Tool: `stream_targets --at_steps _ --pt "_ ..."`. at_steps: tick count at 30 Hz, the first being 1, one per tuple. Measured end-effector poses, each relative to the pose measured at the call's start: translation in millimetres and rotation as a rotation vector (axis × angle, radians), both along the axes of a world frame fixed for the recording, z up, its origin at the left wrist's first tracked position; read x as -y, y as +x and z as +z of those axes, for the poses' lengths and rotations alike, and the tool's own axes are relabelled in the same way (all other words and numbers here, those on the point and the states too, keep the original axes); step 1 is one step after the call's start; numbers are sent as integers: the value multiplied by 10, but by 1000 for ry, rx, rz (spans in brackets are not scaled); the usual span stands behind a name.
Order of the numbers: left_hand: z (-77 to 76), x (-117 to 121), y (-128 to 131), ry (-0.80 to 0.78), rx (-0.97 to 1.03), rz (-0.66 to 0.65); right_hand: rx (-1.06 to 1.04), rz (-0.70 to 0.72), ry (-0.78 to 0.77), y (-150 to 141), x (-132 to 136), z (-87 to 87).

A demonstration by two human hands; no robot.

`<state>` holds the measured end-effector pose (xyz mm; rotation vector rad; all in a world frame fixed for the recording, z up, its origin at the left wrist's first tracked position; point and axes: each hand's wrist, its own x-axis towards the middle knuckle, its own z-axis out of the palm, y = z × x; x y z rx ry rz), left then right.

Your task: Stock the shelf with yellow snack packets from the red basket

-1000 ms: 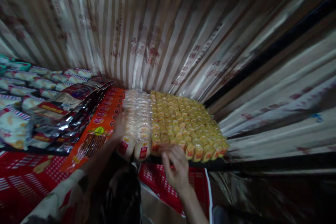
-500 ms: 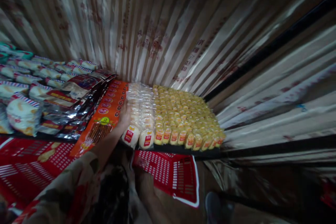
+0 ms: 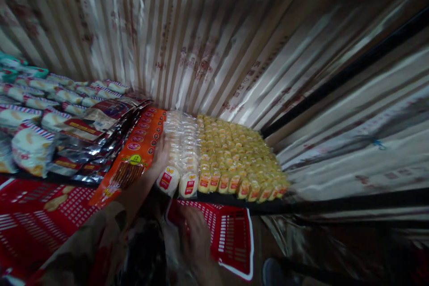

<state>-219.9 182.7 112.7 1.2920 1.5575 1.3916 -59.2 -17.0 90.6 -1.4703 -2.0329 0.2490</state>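
Note:
My left hand reaches between an orange snack packet and two rows of white wrapped round cakes. Its fingers stretch away from me along the packet's right edge, touching there, without a visible grip. The packet leans at a slant, its lower end sticking out past the shelf edge. Lower down, my right hand is at the red basket below the shelf. Its fingers are dim and blurred, so whether they hold anything is unclear.
Yellow wrapped cakes fill the shelf to the right. Dark shiny packets and white striped bags lie to the left. Another red basket part shows at lower left. Pleated plastic sheeting and a black bar stand behind.
My right hand has moved up and slightly right over the red basket. My left hand stays beside the orange packet. The view has shifted slightly.

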Motion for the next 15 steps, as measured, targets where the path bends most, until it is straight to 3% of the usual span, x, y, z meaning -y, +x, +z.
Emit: stream_targets --at_steps 4,9,12,15 --pt "-40 -29 -3 -3 -18 7 -60 -269 275 428 -158 176" --pt "-86 -74 -16 -34 3 43 19 -717 233 1229 -12 -31" --pt "-80 -73 -20 -44 -5 35 176 -793 228 1661 163 -115" --pt "-52 -52 -10 -57 -24 38 250 -656 356 1854 122 45"
